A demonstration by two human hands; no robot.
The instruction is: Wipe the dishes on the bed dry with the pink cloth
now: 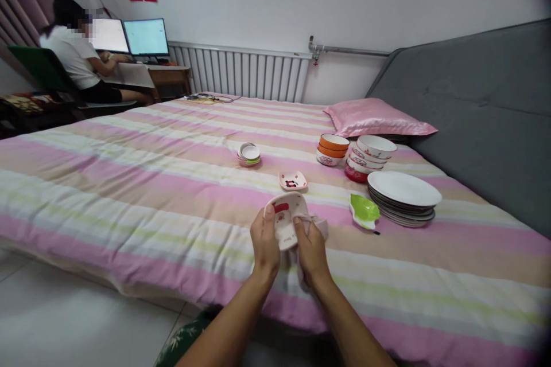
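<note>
A small white dish point(286, 229) with a red cartoon print is tilted up between my two hands. My left hand point(264, 241) grips its left edge, thumb on the inner face. At the right edge my right hand point(313, 249) pinches a pale cloth point(319, 226) against the dish. Just beyond lies a similar small dish point(293, 180) with a bear print, flat on the bed. A green and white leaf-shaped dish point(364, 211) sits to the right of my hands. Farther off is a stack of small round dishes point(249, 153).
On the striped bedspread point(150, 195), right side, stand a stack of plates point(404, 189), white bowls point(375, 148) and orange bowls point(334, 143). A pink pillow point(374, 114) lies behind them. Cables point(210, 97) rest at the far edge. A person point(77, 57) sits at a desk, far left.
</note>
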